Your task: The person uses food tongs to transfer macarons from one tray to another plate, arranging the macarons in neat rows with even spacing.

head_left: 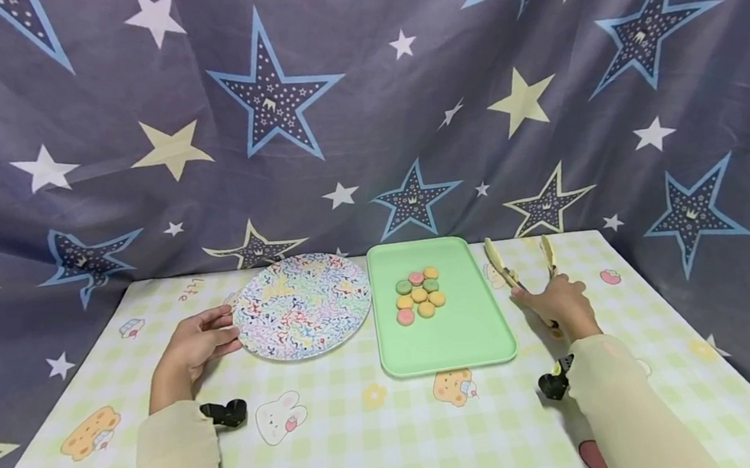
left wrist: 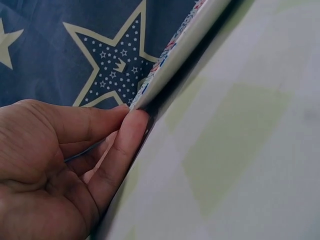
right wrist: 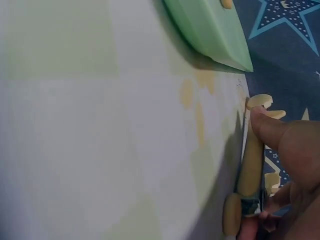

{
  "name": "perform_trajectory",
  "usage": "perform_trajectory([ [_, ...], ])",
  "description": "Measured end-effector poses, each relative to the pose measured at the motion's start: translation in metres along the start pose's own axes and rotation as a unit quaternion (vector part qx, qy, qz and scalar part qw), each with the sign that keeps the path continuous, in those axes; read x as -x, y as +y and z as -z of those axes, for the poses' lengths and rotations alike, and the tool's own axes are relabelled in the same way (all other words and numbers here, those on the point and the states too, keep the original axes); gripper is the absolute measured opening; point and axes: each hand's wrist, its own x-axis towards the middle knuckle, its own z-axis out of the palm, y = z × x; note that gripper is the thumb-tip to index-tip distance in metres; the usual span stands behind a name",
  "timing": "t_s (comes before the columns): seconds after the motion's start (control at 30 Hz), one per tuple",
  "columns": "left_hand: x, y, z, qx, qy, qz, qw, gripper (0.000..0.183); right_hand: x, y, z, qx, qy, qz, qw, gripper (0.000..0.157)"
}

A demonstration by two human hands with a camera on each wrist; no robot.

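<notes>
Round plate (head_left: 302, 306), colourfully squiggled, is pinched by the left hand (head_left: 195, 347); the right hand (head_left: 565, 303) grips tongs (head_left: 497, 259).

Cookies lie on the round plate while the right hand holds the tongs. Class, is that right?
Not quite: the head view shows the cookies on the green tray, not on the plate. The right hand does hold the tongs.
</notes>
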Motion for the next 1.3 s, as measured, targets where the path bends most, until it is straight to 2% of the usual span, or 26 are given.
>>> perform_trajectory([
  [0.2,-0.001,-0.003,0.000,-0.004,0.007,-0.006,1.0000,0.070,0.000,-0.008,-0.004,0.006,0.017,-0.027,0.999,0.115],
  [0.43,-0.002,-0.007,-0.002,-0.005,0.019,-0.008,0.9998,0.067,0.001,-0.012,-0.009,-0.029,0.039,-0.040,0.998,0.131],
  [0.73,-0.001,-0.005,-0.004,-0.013,0.036,-0.005,0.9993,0.067,-0.005,-0.012,-0.016,-0.053,0.085,-0.056,0.993,0.139],
  [0.87,-0.001,-0.003,-0.005,-0.015,0.037,-0.004,0.9992,0.067,-0.011,-0.010,-0.017,-0.062,0.095,-0.052,0.992,0.135],
  [1.1,-0.001,-0.001,-0.005,-0.013,0.031,-0.003,0.9994,0.069,-0.016,-0.009,-0.016,-0.083,0.102,-0.029,0.991,0.113],
  [1.3,0.000,-0.002,-0.005,-0.012,0.031,-0.004,0.9995,0.069,-0.017,-0.011,-0.010,-0.088,0.121,0.030,0.988,0.117],
])
